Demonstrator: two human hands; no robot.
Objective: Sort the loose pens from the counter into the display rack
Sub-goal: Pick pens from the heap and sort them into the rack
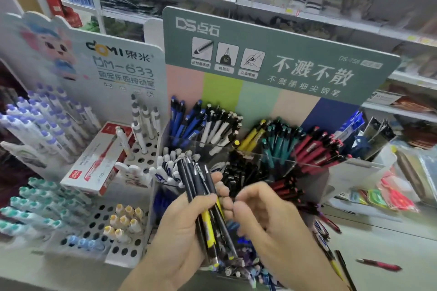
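The left hand [189, 227] is clamped around a bundle of pens [203, 198], thumb across the front and fingers wrapped behind, so the bundle stands nearly upright, its long axis leaning a little away and to the left, with the tops sticking out above the fist and the tips below it. Most of the pens are dark, and one yellow pen [208, 224] shows through the middle of the grip. The right hand [262, 212] sits just to the right of the bundle with its fingers loosely curled and its fingertips close to those of the left hand; it is blurred, and I cannot tell whether it pinches a single pen or holds nothing. The display rack [279, 160] lies straight beyond both hands, its clear compartments filled by colour: blue and white pens in the far left ones, yellow, teal and red to the far right, black just past the fingertips. The free right hand is the nearer one to the pen tops, so the likely next move is for it to draw one pen upward along the bundle's axis and carry it forward to the matching compartment. More loose pens [378, 267] lie on the counter [390, 248] off to the right of the right hand, one of them red.
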